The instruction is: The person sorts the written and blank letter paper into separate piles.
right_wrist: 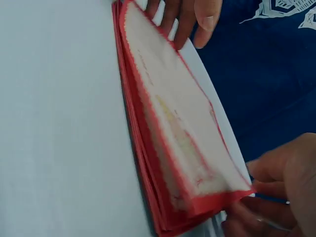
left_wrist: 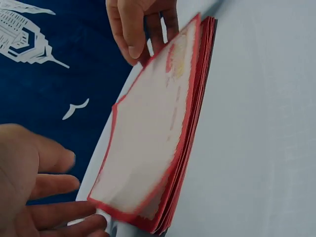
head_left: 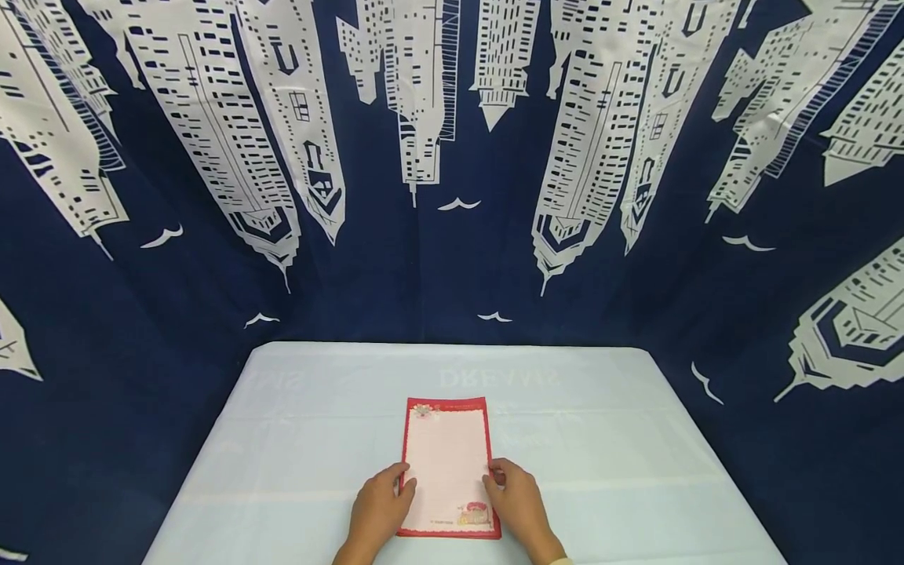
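Note:
A stack of red-bordered letter paper (head_left: pixel 446 463) lies on the white cloth, its top sheet cream with small printed pictures at two corners. In both wrist views the top sheet's near corners stand off the layers below. My left hand (head_left: pixel 377 502) is at the stack's left side; in the left wrist view its thumb is apart from the paper and its fingers are loosely extended by the edge. At the right side is my right hand (head_left: pixel 521 502), with loosely bent fingers around the raised corner; part of them is hidden by the sheet (right_wrist: pixel 192 108).
A white cloth (head_left: pixel 600 439) with faint lettering covers the table. Behind and around it hangs a dark blue curtain (head_left: pixel 424 267) printed with white buildings and birds. Something clear and shiny shows beneath the stack's near corner in the right wrist view.

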`<state>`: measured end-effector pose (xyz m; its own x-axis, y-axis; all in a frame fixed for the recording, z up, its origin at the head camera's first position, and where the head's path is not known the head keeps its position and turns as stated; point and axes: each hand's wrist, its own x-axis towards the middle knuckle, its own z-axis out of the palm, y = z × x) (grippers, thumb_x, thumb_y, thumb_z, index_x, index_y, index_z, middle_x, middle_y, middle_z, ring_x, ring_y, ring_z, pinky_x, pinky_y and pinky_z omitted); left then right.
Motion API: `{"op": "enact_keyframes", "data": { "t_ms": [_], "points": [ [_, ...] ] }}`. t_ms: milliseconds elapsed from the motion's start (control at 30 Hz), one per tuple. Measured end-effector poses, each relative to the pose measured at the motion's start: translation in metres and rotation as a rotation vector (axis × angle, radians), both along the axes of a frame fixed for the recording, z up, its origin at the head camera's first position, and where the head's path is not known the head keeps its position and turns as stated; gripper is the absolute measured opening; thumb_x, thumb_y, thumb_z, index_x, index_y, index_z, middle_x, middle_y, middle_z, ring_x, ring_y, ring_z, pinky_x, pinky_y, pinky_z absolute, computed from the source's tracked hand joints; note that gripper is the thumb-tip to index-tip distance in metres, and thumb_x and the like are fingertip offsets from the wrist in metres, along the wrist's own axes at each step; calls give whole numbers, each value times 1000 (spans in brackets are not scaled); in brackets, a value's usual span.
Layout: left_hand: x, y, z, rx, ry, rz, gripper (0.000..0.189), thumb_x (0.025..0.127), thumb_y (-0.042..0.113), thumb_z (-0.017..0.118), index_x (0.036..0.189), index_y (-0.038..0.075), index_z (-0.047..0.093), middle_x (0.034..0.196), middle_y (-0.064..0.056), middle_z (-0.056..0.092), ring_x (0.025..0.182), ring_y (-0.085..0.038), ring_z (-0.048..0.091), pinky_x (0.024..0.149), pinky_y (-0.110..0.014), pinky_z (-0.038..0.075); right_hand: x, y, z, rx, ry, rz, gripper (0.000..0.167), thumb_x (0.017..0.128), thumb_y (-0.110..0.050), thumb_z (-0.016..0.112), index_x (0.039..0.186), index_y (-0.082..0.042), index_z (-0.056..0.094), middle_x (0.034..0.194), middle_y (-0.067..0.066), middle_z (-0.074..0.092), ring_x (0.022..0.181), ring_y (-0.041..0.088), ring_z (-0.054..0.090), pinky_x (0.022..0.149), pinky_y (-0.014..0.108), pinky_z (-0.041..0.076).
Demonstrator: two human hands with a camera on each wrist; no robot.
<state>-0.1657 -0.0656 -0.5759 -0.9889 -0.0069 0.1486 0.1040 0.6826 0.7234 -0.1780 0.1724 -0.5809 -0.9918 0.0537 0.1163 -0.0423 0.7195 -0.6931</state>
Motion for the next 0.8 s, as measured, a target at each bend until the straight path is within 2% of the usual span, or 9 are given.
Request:
{"op": "enact_keyframes", "data": {
  "t_ms": [167,233,400,533,667,800],
  "points": [
    [1,-1,-4,91,121,43,32,77,-10,74,107,4,75,97,-8,73,79,-20,69,67,-34,56,1,-5,-6,-153,73,-74,26,82,0,75,108,-4,72,99,6,74,77,12,69,67,27,56],
    [0,-3,-4,135,156,58,37,75,-16,72,105,4,75,105,-10,73,81,-20,71,68,-32,57,0,-8,-8,-206,89,-91,29,81,3,75,108,-4,72,96,5,73,76,12,69,67,25,56],
    [-3,-16,0,234,136,132,39,76,-18,68,109,2,74,106,-12,71,85,-23,72,71,-33,58,-7,-19,-6,-333,77,-98,31,82,3,74,113,-1,69,94,5,71,77,13,67,67,23,54],
    [-6,-35,5,266,108,217,37,77,-16,68,110,0,72,100,-11,71,86,-25,72,74,-34,58,-18,-35,-5,-416,47,-40,32,84,1,74,115,2,67,89,4,69,73,11,64,63,23,53],
    [-6,-56,8,282,106,272,35,80,-15,66,112,-2,71,101,-14,71,88,-28,72,75,-36,58,-28,-57,-3,-464,26,28,30,84,0,73,114,3,67,86,4,67,69,9,63,60,23,54],
    [-3,-76,9,271,110,331,34,81,-15,65,112,-3,71,103,-17,72,89,-30,73,73,-33,58,-37,-83,-1,-458,9,52,26,82,1,72,108,2,70,82,1,66,65,7,60,57,22,51]
  ]
}}
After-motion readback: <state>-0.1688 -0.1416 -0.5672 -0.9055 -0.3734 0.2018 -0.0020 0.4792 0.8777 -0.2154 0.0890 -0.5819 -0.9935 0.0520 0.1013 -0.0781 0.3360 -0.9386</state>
